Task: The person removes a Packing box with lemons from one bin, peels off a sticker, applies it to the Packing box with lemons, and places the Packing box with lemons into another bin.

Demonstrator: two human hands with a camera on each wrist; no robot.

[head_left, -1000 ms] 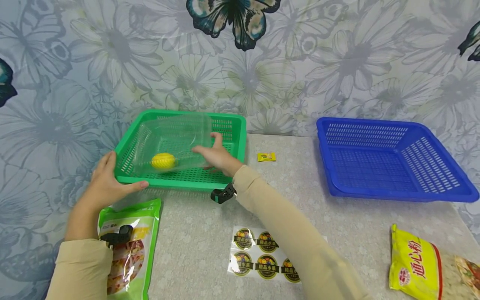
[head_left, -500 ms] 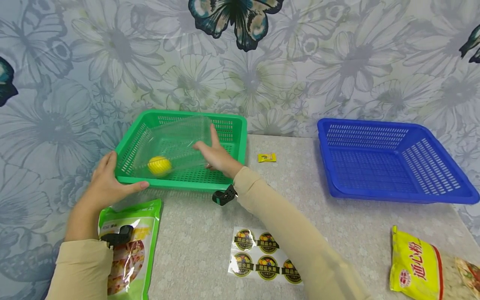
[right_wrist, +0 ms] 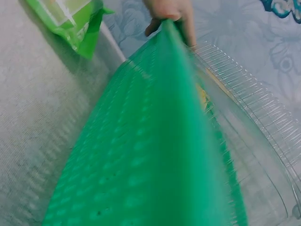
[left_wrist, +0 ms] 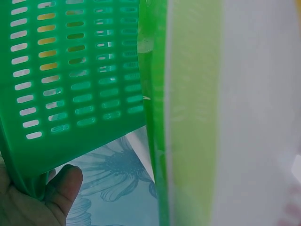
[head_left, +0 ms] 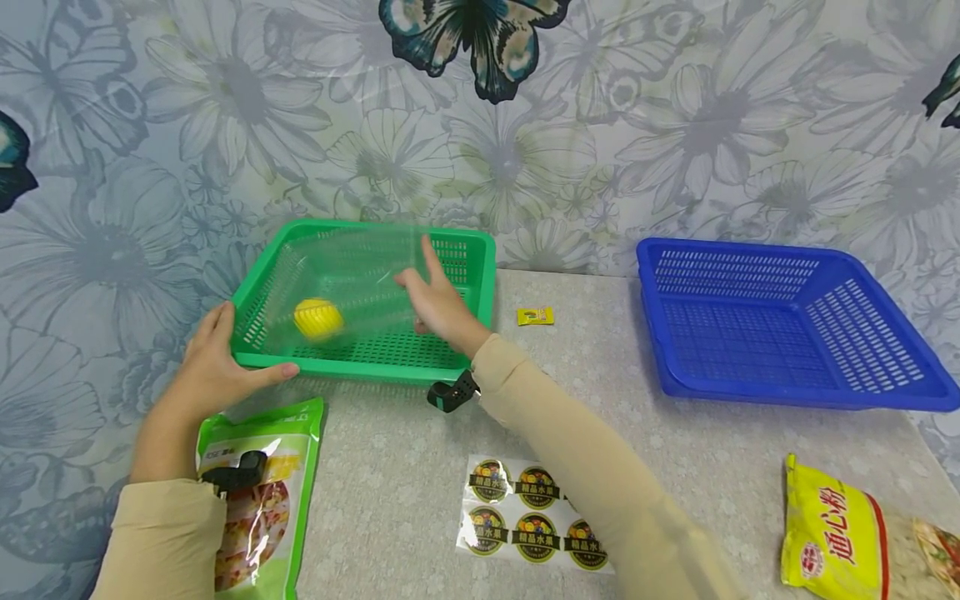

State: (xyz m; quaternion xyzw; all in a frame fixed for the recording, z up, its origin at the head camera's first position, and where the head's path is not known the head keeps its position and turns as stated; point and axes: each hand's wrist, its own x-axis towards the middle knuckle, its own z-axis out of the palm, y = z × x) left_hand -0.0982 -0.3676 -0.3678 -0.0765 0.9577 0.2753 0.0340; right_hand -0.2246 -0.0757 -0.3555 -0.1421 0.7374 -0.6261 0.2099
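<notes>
Two hands are at the green slotted plastic basket (head_left: 457,333) at the back left of the grey speckled table (head_left: 390,467). Our left hand (head_left: 213,367) grips the basket's near left corner, thumb along the front rim and fingers wrapped round the outside, as the left wrist view also shows. Our right hand (head_left: 435,300) reaches into the basket with fingers spread and mostly straight, touching the right side of the clear ribbed plastic clamshell box (head_left: 352,283); we cannot tell whether the thumb pinches its edge. Inside the tilted, blurred box sits a small yellow ball-shaped fruit (head_left: 318,318), well to the left of our right grip and just beyond the left one.

We judge the step in hand to be taking hold of the clear box while the basket is steadied. The next move calls for a firm pinch on the box's wall or rim and a level lift, since the round fruit rolls freely inside and the thin plastic flexes.
</notes>
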